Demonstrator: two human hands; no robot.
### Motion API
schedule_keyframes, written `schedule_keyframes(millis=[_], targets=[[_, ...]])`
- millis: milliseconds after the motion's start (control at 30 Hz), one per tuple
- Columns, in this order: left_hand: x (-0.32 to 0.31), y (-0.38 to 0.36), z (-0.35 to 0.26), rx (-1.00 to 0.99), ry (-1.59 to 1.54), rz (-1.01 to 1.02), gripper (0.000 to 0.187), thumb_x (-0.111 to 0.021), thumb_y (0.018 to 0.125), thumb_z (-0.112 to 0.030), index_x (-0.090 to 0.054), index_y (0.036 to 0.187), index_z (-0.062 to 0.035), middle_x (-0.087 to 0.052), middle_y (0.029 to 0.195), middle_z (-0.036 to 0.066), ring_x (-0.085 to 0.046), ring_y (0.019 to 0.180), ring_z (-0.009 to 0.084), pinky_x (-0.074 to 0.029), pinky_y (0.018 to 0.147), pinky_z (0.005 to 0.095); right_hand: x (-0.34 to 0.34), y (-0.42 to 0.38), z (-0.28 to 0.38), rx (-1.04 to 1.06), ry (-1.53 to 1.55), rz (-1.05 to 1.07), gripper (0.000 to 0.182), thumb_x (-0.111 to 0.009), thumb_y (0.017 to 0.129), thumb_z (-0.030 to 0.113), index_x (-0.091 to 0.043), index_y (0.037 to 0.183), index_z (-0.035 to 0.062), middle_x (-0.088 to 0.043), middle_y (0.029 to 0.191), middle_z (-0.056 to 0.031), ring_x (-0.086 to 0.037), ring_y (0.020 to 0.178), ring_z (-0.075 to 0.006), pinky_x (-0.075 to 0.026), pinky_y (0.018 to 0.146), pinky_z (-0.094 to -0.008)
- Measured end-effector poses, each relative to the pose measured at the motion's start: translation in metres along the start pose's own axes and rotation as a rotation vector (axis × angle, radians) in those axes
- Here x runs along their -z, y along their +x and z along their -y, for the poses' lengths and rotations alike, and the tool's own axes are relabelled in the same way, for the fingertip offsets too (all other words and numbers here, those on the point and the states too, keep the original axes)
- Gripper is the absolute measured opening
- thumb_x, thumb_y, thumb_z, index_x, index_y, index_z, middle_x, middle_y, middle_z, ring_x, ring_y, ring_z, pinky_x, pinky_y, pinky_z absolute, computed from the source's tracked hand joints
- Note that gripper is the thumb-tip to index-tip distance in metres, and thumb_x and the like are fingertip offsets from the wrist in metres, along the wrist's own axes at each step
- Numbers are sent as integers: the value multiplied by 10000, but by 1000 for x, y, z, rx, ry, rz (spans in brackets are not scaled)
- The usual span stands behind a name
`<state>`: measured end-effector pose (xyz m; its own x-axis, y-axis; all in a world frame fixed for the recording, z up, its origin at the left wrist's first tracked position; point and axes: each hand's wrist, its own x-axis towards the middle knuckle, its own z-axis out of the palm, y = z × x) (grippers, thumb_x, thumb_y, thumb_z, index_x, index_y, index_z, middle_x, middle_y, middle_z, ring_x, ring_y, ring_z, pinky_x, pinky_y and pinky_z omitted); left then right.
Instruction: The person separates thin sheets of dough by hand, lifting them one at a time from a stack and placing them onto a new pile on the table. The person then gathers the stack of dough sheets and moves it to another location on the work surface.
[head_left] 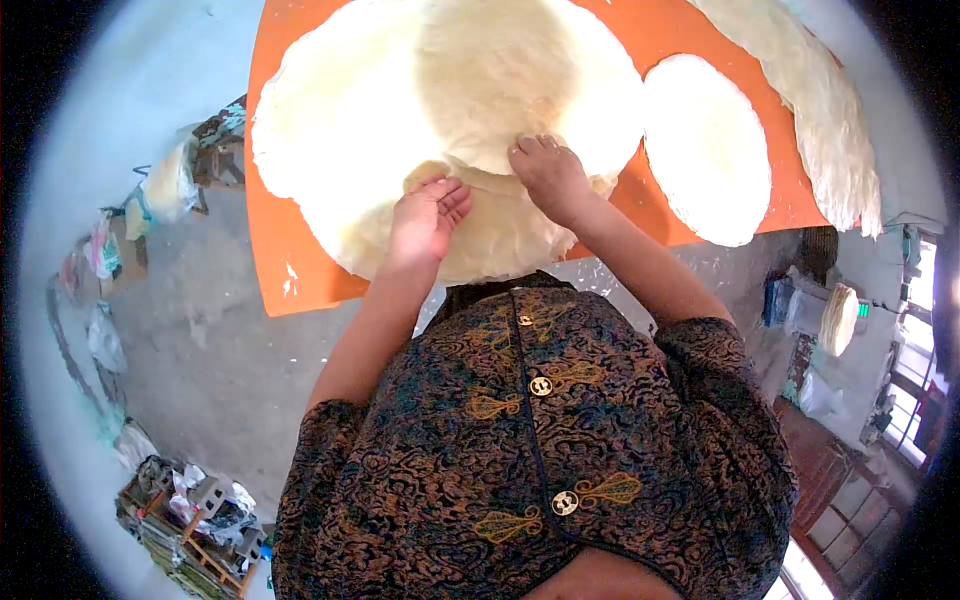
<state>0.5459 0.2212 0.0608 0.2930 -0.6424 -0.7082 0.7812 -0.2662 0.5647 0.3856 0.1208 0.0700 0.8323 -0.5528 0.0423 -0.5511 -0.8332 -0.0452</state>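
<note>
The large dough sheet (340, 130) covers much of the orange bench (275, 240) at 12 o'clock, directly before the person. The left hand (430, 215), palm partly upturned, has its fingers curled closed on a raised fold; the right hand (550, 178), at 2 o'clock from it, pinches the dough with bent fingers.

The likeliest fault is a tear. The sheet looks thin and is wrinkled between the hands, so an uneven pull, or fingertips digging in, could open a hole or stretch one patch thinner than the rest. If the folded layers press together, they could stick and tear when parted; glare washes out much of the surface, which makes a small split easy to miss.

The 6 o'clock side of the sheet reaches the bench edge, close to the patterned top (540, 420). A forward lean could snag or drag it, and the weight of any overhang could pull the dough down.

At 3 o'clock from the hands, the oval dough sheet (707, 150) lies right beside the large one; a sideways shift might make their rims overlap and cling. Farther out, between 2 and 3 o'clock, the long rumpled sheet (815, 90) could crease further if a forearm brushes it.
</note>
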Motion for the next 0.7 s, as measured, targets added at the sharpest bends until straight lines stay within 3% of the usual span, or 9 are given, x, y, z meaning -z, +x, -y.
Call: schedule_keyframes(millis=[233,300,400,533,600,700], targets=[[-7,0,0,31,41,-22,255,-516,830,-113,-443,1049,-5,-537,993,147,-536,918,274,-455,771,382,-5,-14,7,-21,68,-89,400,-602,683,173,-503,1025,-10,-502,1064,-149,-511,962,-288,-457,787,-351],[-9,1,0,39,49,-54,248,-513,828,-112,-455,1042,0,-549,941,121,-554,845,238,-462,694,345,0,-12,8,-20,95,-53,437,-613,684,217,-493,1031,-19,-487,1081,-163,-501,973,-290,-458,780,-366],[-14,5,-3,79,48,-74,217,-506,832,-121,-472,1012,-5,-560,916,109,-569,807,226,-465,651,328,-9,-8,6,-16,13,61,386,-566,717,184,-481,1032,-23,-472,1092,-176,-497,978,-286,-460,768,-379],[-16,12,-5,152,-26,-51,177,-502,838,-145,-490,964,-22,-570,905,103,-581,795,227,-465,646,334,-14,-13,8,48,-86,-149,287,-507,740,129,-494,991,-11,-494,1071,-161,-509,959,-279,-469,728,-383],[-10,8,-7,165,-56,73,181,-508,836,-158,-495,955,-22,-575,897,102,-585,790,224,-464,643,331,-16,-11,6,111,-72,-278,250,-479,743,97,-503,974,2,-509,1058,-159,-525,933,-276,-472,716,-375],[7,-17,-18,73,22,114,198,-518,832,-171,-494,963,-24,-579,933,105,-574,813,225,-457,695,333,-1,3,-3,34,94,84,210,-473,757,107,-515,949,33,-544,1010,-141,-540,887,-285,-458,717,-379]])
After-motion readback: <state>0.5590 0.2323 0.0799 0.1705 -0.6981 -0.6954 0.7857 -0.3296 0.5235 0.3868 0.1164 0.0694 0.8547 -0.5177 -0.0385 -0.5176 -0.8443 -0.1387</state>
